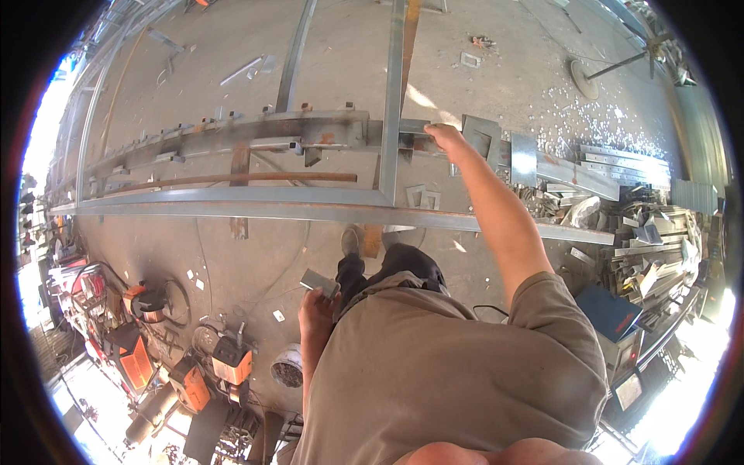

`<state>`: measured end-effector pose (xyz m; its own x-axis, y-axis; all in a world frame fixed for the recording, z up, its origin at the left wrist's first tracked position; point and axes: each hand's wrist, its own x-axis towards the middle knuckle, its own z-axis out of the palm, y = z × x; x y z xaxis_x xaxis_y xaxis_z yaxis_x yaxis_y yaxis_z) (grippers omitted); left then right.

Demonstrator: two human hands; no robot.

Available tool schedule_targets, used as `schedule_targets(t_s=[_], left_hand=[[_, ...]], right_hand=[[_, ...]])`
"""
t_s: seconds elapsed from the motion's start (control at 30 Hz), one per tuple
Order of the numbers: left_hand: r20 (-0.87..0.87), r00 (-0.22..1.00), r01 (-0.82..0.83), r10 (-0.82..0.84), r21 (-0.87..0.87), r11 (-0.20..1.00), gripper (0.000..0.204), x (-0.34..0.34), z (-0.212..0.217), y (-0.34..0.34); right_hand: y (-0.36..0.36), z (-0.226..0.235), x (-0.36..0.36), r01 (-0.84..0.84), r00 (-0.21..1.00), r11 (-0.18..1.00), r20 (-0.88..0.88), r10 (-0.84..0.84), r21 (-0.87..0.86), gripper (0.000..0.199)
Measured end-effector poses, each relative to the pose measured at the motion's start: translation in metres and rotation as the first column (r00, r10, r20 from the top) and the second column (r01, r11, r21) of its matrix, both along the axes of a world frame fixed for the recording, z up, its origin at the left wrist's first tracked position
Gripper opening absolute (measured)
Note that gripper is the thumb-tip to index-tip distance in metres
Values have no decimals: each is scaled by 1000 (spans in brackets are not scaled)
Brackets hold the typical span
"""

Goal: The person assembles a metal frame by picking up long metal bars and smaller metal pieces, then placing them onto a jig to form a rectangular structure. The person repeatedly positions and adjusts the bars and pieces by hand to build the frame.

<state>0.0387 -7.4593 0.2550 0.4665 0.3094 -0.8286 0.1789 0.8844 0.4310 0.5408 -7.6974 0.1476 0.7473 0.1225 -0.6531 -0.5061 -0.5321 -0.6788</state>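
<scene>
Brown shirt [457, 364] foremost, grey metal piece [321, 283] in left fingers [313, 294].

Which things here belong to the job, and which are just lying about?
Probably in the job:
metal piece, held in the left hand
steel bar, at the right hand
metal frame

Apparently lying about:
scrap pile
bucket
orange machine

You wear a loose brownish-grey shirt [442, 356], its right short sleeve [546, 306] leaving your forearm [496, 203] bare, dark trousers [408, 265] and a brownish left shoe [352, 239].
</scene>
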Motion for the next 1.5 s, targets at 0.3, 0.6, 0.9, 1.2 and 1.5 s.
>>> schedule_targets(t_s=[0.3,0.6,0.9,1.2,1.5], left_hand=[[35,998,53,-54,43,998,34,19,9,-27],[19,999,43,-44,16,999,27,24,10,-33],[-8,1000,2,-2,-8,1000,28,12,2,-25],[-19,997,82,-81,27,996,39,18,18,-28],[267,862,335,-430,335,881,53,135,16,-46]], right_hand=[[-9,27,-70,-97,977,991,181,112,-91,46],[37,-8,-151,-302,891,867,-205,404,398,65],[37,26,-143,-124,842,877,-418,341,465,60],[38,19,-141,-126,854,846,-378,358,518,57],[12,100,-225,-135,986,852,-18,167,505,76]])
